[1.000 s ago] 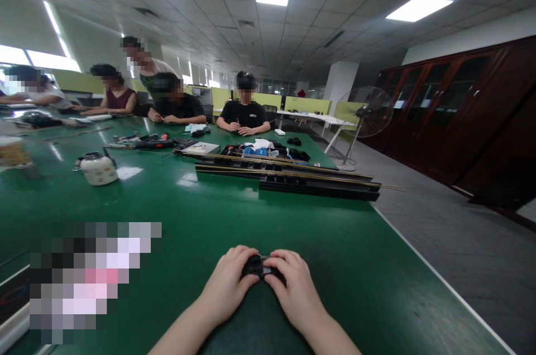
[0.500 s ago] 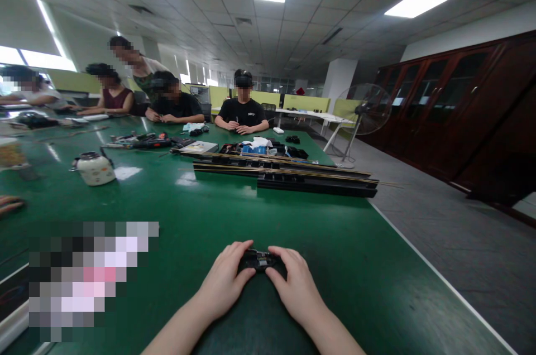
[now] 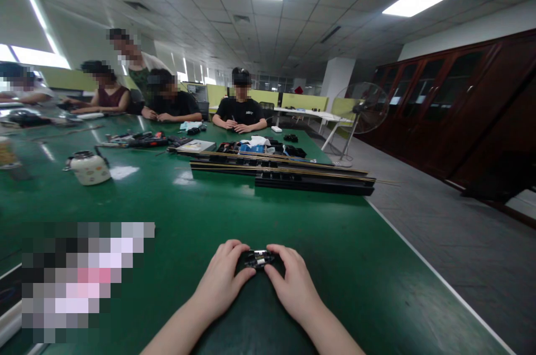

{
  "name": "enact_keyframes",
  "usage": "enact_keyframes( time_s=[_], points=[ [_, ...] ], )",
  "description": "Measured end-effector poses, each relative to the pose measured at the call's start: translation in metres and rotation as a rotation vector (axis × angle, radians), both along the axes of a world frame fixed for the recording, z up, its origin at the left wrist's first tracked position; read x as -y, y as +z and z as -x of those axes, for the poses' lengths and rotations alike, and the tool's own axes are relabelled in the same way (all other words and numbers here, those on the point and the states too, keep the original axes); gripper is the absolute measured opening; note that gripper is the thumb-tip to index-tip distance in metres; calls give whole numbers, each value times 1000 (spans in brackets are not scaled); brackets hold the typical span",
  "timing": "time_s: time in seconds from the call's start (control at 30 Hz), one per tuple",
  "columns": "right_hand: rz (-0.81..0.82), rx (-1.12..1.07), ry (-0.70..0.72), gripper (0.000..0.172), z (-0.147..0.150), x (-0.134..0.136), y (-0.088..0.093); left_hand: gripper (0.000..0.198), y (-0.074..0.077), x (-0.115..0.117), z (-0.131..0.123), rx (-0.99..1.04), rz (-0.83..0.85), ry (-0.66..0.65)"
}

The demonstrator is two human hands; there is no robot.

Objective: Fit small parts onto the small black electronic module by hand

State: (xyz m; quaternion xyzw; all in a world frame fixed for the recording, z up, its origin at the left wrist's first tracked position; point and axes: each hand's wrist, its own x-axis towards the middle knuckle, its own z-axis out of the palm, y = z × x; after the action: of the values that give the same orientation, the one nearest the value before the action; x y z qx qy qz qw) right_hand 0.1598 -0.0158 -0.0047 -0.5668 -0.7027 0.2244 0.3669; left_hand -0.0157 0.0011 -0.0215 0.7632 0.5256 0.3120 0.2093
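Between my two hands is a small black device [image 3: 259, 259] with light and shiny metallic parts showing on its upper face; its exact kind is too small to make out. My left hand [image 3: 226, 268] grips its left end, thumb at the near edge and fingers at the far edge. At the other end, my right hand [image 3: 293, 274] pinches it the same way. Both hands are low over the green tabletop [image 3: 335, 249], close to the front of the table. My fingers hide the device's two ends.
Long black rails with thin brass-coloured rods [image 3: 310, 183] lie across the table ahead. A cream pot [image 3: 89, 168] stands to the left, a blurred-out flat item [image 3: 84, 277] nearer me. Several people sit opposite, one [image 3: 240, 112] straight ahead. The table's right edge [image 3: 422, 254] borders the floor.
The black device has tipped slightly in my hands, so its shiny parts catch more light. Both hands keep their hold. The whole view has shifted a little.
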Motion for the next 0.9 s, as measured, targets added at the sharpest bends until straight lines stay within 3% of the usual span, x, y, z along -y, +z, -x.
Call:
enact_keyframes(
  time_s=[0.37,0.67,0.9],
  points=[
    [-5,22,1,29,-1,1,-1,33,1,-1,-1,-10,-2,5],
    [2,55,7,27,-1,1,1,25,6,2,-1,-40,18,-21],
    [1,51,28,27,-1,0,0,33,4,-1,2,-13,28,-47]
  ],
)
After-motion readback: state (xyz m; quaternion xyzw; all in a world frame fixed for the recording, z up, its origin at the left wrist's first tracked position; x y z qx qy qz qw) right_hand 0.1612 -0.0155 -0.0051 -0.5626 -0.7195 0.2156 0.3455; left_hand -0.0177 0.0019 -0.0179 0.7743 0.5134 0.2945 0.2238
